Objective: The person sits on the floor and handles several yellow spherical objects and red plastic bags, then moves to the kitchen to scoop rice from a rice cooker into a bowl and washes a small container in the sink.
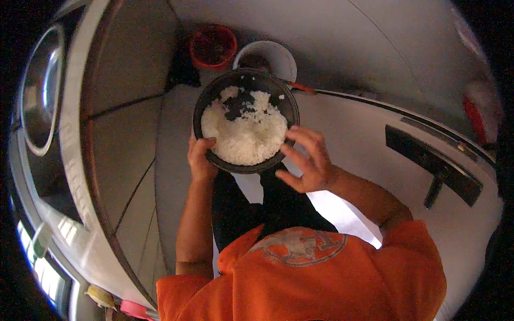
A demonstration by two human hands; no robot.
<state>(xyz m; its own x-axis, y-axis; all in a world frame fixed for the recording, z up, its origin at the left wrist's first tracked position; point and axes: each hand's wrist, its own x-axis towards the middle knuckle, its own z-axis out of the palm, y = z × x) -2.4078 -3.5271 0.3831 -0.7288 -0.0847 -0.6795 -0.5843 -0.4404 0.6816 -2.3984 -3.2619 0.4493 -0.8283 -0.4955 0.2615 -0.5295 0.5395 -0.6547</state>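
A round dark cooking pot (296,116) is held in front of me above the floor, its opening tilted towards me. White cooked rice (249,140) fills its near part, and the dark bottom shows through a gap at the far side. My left hand (202,158) grips the pot's lower left rim, with the thumb over the edge and the other fingers hidden below. At the lower right rim, my right hand (307,162) has its fingers spread. Two fingertips overlap the rim by the rice; whether they touch the rice or only the rim, I cannot tell.
Beyond the pot stand a red bin (213,47) and a white bucket (283,60), both with dark contents. Cabinet doors (132,132) rise at left beneath a counter with a round metal basin (42,90). A black, wide-headed tool (433,164) is at right.
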